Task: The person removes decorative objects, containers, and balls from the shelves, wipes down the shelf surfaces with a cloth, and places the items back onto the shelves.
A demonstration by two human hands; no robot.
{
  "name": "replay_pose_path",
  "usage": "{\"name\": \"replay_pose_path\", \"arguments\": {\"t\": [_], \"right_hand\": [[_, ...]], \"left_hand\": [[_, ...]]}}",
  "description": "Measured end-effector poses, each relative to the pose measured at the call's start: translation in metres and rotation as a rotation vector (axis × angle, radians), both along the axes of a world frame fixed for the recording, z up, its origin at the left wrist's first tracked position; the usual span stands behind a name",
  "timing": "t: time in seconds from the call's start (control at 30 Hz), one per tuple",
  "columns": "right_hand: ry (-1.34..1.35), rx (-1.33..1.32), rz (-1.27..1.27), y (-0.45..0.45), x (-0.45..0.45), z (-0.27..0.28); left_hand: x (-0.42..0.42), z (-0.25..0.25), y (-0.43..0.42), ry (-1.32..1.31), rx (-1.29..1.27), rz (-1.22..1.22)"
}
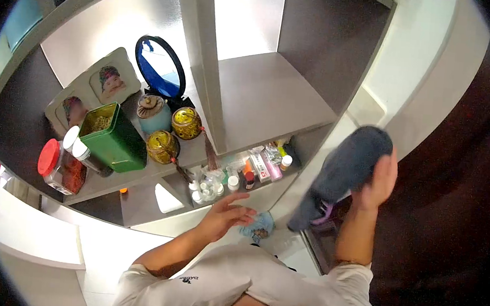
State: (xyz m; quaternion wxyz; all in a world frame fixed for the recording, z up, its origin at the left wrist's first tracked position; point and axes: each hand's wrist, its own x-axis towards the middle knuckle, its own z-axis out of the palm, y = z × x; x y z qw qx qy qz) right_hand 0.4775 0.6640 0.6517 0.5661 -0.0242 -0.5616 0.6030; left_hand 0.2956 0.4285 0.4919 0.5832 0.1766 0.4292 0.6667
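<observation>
My right hand (380, 180) is raised at the right, wrapped against a dark grey cloth-like item (352, 161) that hangs down to the left of it. A small purple piece (324, 213) shows by the lower part of the item. My left hand (227, 216) is in the air in front of the lower shelf, fingers apart, holding nothing. Beyond it, small white bottles (233, 182) and a dark red bottle (249, 180) stand on that shelf.
On the upper shelf (266, 103) stand a green tin (119, 143), a red-lidded jar (54, 164), a round mirror (160, 69), a photo frame (104, 81) and yellow pots (187, 123). A light blue bag (257, 227) lies below. A dark door (435, 225) is at the right.
</observation>
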Motion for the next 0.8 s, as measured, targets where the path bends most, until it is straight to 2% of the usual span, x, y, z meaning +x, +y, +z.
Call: {"name": "replay_pose_path", "arguments": {"t": [0.1, 0.13, 0.2, 0.3, 0.43, 0.6, 0.67, 0.73, 0.8], "right_hand": [[-0.668, 0.474, -0.372, 0.040, -0.059, 0.026], [-0.997, 0.596, -0.476, 0.045, -0.081, 0.042], [-0.997, 1.033, -0.492, 0.094, -0.128, -0.007], [-1.319, 0.864, -0.361, 0.101, -0.140, -0.026], [-1.471, 0.812, -0.306, 0.115, -0.160, -0.017], [-1.512, 0.773, -0.207, 0.144, -0.238, -0.005], [-1.508, 0.795, -0.243, 0.149, -0.268, 0.000], [-1.519, 0.709, -0.225, 0.155, -0.306, 0.012], [-1.490, 0.697, -0.300, 0.172, -0.337, -0.001]], "left_hand": [[-0.005, -0.016, -0.022, -0.019, -0.004, 0.036], [-0.006, -0.023, -0.030, -0.038, -0.005, 0.046], [-0.006, -0.037, -0.046, -0.023, -0.027, 0.081], [-0.011, -0.060, -0.079, -0.016, -0.025, 0.142], [-0.007, -0.078, -0.114, -0.072, -0.151, 0.302], [0.003, -0.087, -0.129, -0.084, -0.210, 0.416], [0.007, -0.081, -0.128, -0.079, -0.215, 0.478], [0.011, -0.081, -0.133, -0.077, -0.206, 0.579], [0.016, -0.081, -0.139, -0.066, -0.218, 0.641]]}}
